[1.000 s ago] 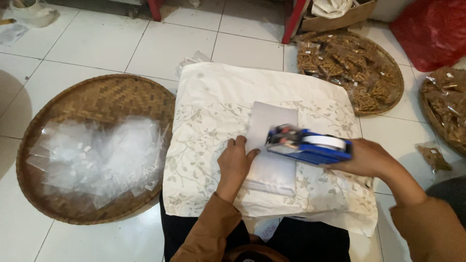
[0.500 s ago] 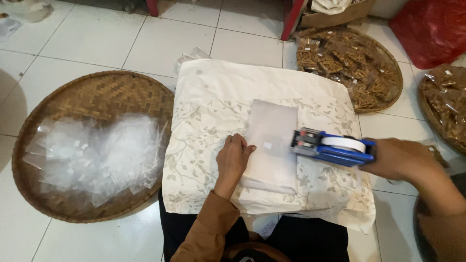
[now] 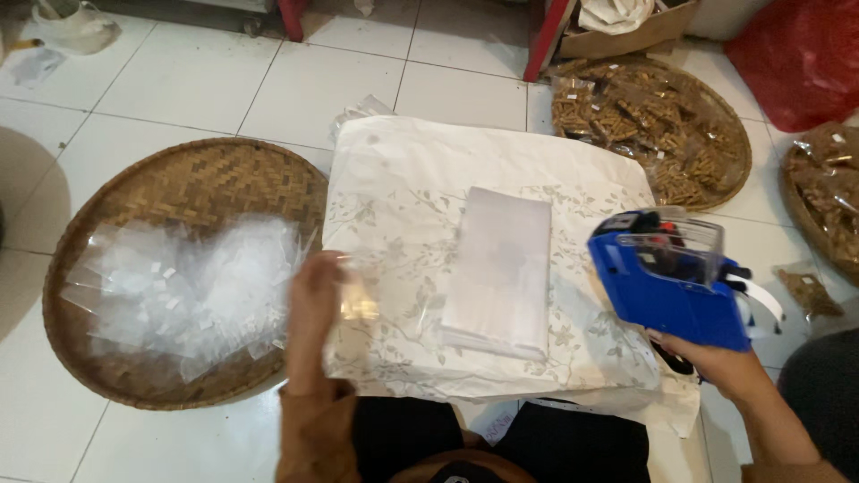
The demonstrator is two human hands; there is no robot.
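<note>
- Two hands at work: left hand (image 3: 315, 300) pinches a clear bag (image 3: 358, 300), just left of the bag stack (image 3: 499, 268).
- Right hand (image 3: 716, 362) grips the blue labeller (image 3: 667, 277), right of the stack.
- Stack's long axis runs away from the person; the left hand is nearer.

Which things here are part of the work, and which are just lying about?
In use: blue plastic label gun; single clear bag; clear bag stack; floral cushion; woven tray of bags.
Lying about: snack trays; red sack; cardboard box.

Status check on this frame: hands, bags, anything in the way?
Left hand holds one clear bag between pillow and woven tray. Right hand grips blue label gun, lifted. Bag stack on pillow, unobstructed.
</note>
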